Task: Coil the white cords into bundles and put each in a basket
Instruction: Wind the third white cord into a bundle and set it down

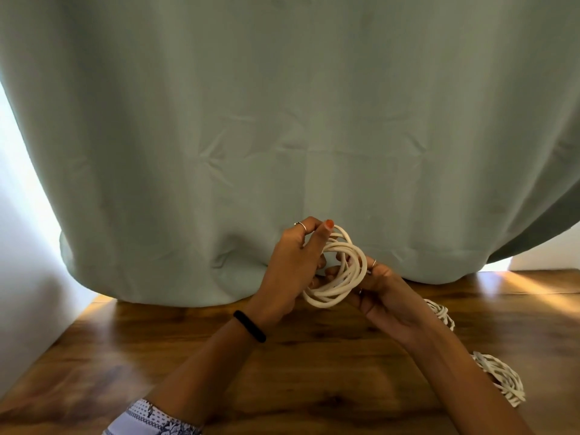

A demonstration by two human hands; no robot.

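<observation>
A white cord is wound into several round loops and held up above the wooden table. My left hand grips the left side of the coil, thumb at its top edge. My right hand pinches the coil's right side from below. Two white woven baskets sit on the table behind my right forearm: one farther back, one nearer. The forearm hides part of each basket, so I cannot see inside them.
A pale green curtain hangs right behind my hands and reaches the table's back edge. A white wall borders the table on the left. Bright light falls on the table's far right.
</observation>
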